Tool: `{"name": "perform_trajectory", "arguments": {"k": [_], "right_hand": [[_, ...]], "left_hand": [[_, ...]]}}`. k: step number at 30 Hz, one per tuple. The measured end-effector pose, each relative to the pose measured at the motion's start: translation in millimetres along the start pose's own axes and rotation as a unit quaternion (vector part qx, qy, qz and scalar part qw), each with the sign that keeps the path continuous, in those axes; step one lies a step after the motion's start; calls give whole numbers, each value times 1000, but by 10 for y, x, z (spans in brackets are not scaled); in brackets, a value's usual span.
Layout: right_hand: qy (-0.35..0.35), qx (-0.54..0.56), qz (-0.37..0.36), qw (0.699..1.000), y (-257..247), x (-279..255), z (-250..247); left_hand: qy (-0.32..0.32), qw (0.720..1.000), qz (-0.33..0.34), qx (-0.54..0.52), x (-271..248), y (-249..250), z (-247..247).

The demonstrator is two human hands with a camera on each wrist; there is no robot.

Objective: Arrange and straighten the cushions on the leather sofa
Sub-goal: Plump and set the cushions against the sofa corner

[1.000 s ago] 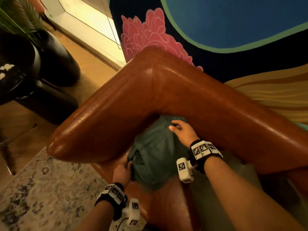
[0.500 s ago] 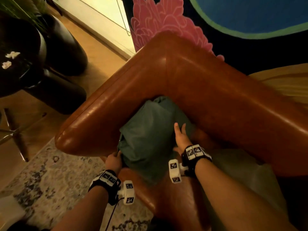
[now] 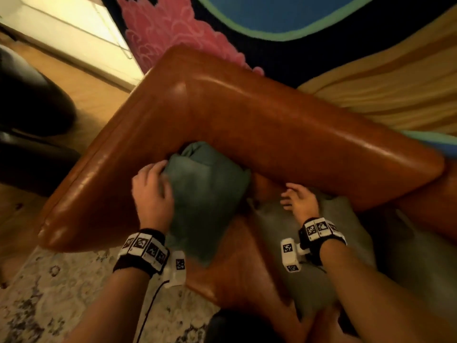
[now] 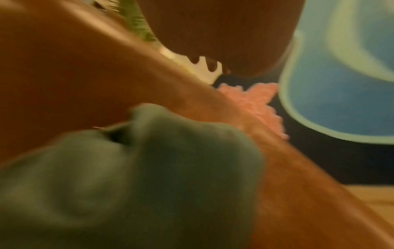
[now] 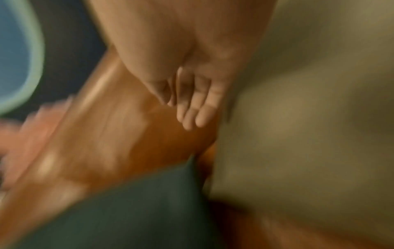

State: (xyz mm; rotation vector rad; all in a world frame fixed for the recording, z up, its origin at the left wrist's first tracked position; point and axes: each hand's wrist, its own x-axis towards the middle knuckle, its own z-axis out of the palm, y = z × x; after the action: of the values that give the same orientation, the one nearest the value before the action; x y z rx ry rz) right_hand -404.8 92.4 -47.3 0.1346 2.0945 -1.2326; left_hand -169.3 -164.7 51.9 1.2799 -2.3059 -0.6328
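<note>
A teal cushion (image 3: 207,199) stands in the corner of the brown leather sofa (image 3: 247,115), leaning against armrest and backrest. My left hand (image 3: 152,191) is on the cushion's upper left side, its fingers curled over that edge. The blurred left wrist view shows the teal cushion (image 4: 149,168) close up against the sofa (image 4: 64,84). My right hand (image 3: 296,201) hangs apart from the teal cushion, fingers straight and spread, holding nothing. It is just over the top corner of an olive-grey cushion (image 3: 269,229) lying on the seat. The right wrist view shows the hand (image 5: 192,104) beside the olive-grey cushion (image 5: 298,134).
A pale patterned rug (image 3: 49,293) lies on the wooden floor (image 3: 94,90) left of the armrest. Dark rounded furniture (image 3: 29,107) stands at the far left. A painted wall (image 3: 272,16) with a pink flower and blue shape rises directly behind the backrest.
My left hand has climbed from the teal cushion's lower left edge to its upper left side. My right hand has come off the teal cushion and moved right over the olive-grey one.
</note>
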Motion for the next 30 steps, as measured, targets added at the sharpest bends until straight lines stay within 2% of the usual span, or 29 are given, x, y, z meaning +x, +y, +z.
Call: {"name": "perform_trajectory", "arguments": {"k": [1, 3, 4, 6, 7, 9, 11, 13, 16, 18, 21, 23, 27, 30], "right_hand": [[51, 10, 8, 999, 62, -49, -266], [170, -11, 32, 985, 253, -186, -793], [232, -61, 54, 969, 373, -247, -1042], [285, -176, 138, 932, 583, -379, -1374], [280, -191, 205, 918, 703, -441, -1546], [195, -151, 278, 929, 917, -539, -1647], [108, -70, 246, 961, 1121, -686, -1636], [91, -58, 210, 972, 1340, -802, -1542], [65, 7, 217, 974, 1726, -914, -1437], [89, 58, 270, 957, 1686, -1159, -1406], [152, 131, 367, 908, 1726, -1413, -1415], [188, 195, 363, 891, 1778, -1407, -1472], [221, 171, 311, 908, 1676, -1285, -1684], [246, 131, 334, 900, 1501, -1230, -1796]], "left_hand": [[-53, 997, 56, -26, -4, 205, 147], [-188, 967, 159, -67, -105, 646, 542], [-261, 940, 208, -71, -189, 876, 761], [-378, 882, 277, -54, -376, 1210, 1103], [-419, 856, 300, -45, -491, 1412, 1277], [-468, 823, 322, -24, -660, 1711, 1527], [-498, 800, 333, -1, -820, 2005, 1762], [-515, 795, 322, 18, -922, 2240, 1929], [-556, 796, 230, 60, -1038, 2368, 2153], [-570, 792, 184, 119, -1112, 2286, 2268], [-593, 757, 214, 170, -1265, 2178, 2318], [-616, 750, 214, 106, -1403, 2221, 2293], [-623, 767, 120, -98, -1494, 2423, 2085], [-642, 725, 2, -249, -1347, 2479, 1919]]}}
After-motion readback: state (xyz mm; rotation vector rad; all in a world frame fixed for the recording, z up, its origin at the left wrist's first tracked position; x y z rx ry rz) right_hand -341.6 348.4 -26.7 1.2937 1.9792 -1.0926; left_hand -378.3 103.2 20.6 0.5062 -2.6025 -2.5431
